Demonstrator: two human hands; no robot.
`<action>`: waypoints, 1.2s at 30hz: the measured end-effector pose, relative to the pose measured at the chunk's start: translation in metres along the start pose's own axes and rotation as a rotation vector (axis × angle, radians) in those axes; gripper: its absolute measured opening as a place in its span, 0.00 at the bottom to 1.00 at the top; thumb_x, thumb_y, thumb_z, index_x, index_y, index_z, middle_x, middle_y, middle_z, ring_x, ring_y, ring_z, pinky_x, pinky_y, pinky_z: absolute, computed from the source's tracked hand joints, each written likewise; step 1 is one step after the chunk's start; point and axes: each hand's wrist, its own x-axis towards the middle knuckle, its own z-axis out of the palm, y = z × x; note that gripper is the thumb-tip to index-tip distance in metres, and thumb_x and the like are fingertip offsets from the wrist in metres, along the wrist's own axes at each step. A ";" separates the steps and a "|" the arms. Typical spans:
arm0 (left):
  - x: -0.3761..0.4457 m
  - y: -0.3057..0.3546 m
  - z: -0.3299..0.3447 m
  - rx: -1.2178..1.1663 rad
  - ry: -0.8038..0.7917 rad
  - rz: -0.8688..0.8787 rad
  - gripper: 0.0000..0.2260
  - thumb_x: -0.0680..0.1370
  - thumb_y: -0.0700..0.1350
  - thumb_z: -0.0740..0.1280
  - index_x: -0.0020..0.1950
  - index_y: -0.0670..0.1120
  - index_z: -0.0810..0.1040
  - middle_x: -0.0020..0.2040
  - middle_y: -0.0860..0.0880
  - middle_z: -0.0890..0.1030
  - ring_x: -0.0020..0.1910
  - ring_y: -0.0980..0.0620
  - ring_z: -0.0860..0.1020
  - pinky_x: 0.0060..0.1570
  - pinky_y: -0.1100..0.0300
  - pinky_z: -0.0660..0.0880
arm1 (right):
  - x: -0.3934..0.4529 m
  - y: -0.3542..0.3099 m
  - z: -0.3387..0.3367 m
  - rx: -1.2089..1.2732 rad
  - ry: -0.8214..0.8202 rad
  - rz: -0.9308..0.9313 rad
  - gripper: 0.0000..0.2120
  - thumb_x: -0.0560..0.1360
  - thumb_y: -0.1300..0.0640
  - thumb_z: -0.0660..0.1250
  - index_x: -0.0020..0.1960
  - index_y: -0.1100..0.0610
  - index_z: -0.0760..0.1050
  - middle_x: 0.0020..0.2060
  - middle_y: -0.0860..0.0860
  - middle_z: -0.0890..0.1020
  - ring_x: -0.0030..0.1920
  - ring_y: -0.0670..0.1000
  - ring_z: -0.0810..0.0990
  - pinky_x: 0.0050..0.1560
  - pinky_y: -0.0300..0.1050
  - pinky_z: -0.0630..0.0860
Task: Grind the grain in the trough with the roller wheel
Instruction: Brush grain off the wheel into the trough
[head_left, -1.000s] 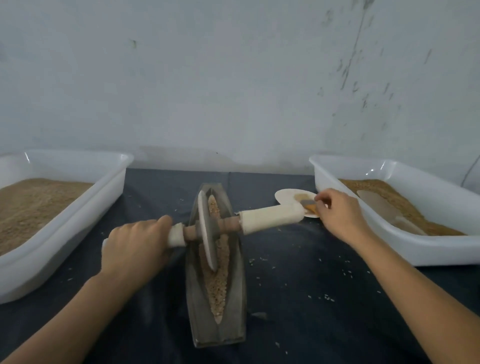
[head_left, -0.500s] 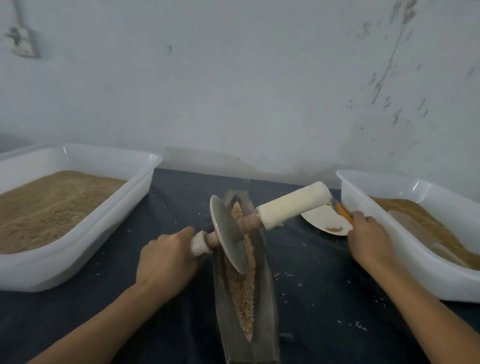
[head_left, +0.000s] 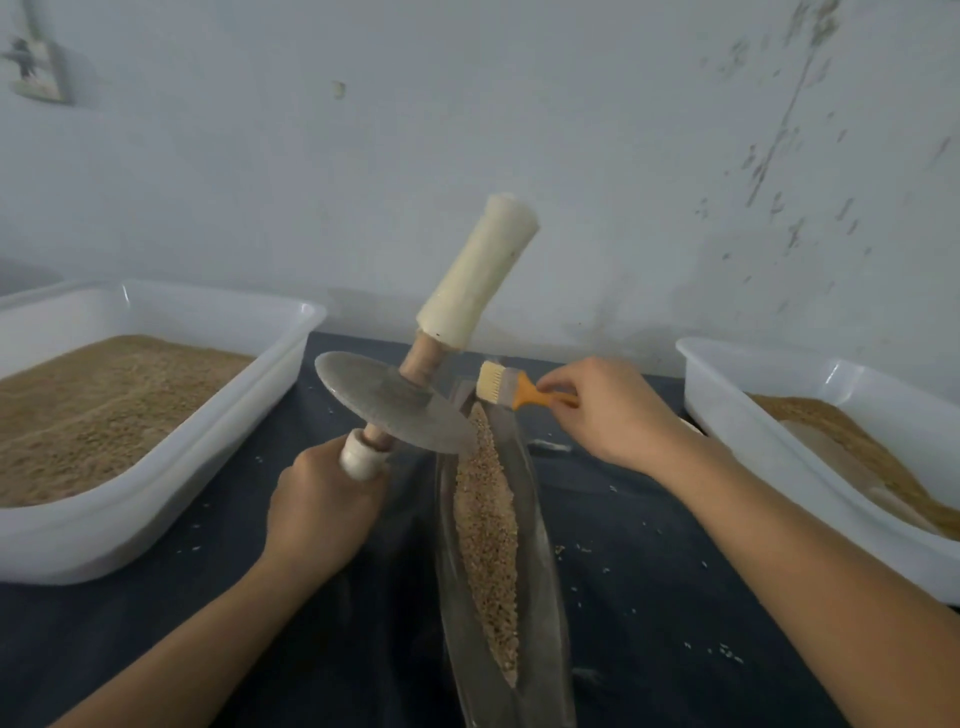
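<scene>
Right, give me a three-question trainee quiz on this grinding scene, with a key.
1. True or false: the grey metal roller wheel stands upright in the long grey trough.
2. What does the right hand pinch? A) orange-handled brush B) spoon C) cloth
3. Fill in: the left hand grips the wheel's white-wrapped ____.

Key: 1 false, it is tilted, its upper handle pointing up toward the wall. 2 A. 3 handle, the lower one.
</scene>
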 end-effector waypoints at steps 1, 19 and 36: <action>0.001 0.000 0.000 0.007 -0.004 -0.019 0.08 0.72 0.46 0.71 0.35 0.53 0.76 0.30 0.52 0.80 0.32 0.50 0.78 0.35 0.51 0.76 | 0.003 -0.004 0.002 -0.046 -0.013 0.005 0.10 0.77 0.61 0.63 0.50 0.52 0.82 0.37 0.51 0.83 0.34 0.51 0.79 0.37 0.46 0.76; 0.000 -0.001 0.006 0.057 -0.028 -0.019 0.07 0.70 0.52 0.71 0.39 0.63 0.75 0.29 0.54 0.78 0.32 0.51 0.78 0.32 0.58 0.69 | -0.005 -0.039 -0.032 -0.196 -0.249 0.031 0.11 0.72 0.62 0.65 0.47 0.53 0.84 0.40 0.51 0.84 0.40 0.52 0.82 0.44 0.50 0.81; 0.003 -0.005 0.008 0.061 -0.035 -0.015 0.07 0.69 0.50 0.71 0.37 0.62 0.75 0.30 0.53 0.78 0.33 0.51 0.77 0.32 0.57 0.69 | 0.007 -0.054 -0.028 -0.245 -0.258 0.046 0.08 0.72 0.64 0.63 0.46 0.60 0.82 0.38 0.56 0.83 0.39 0.55 0.81 0.37 0.50 0.80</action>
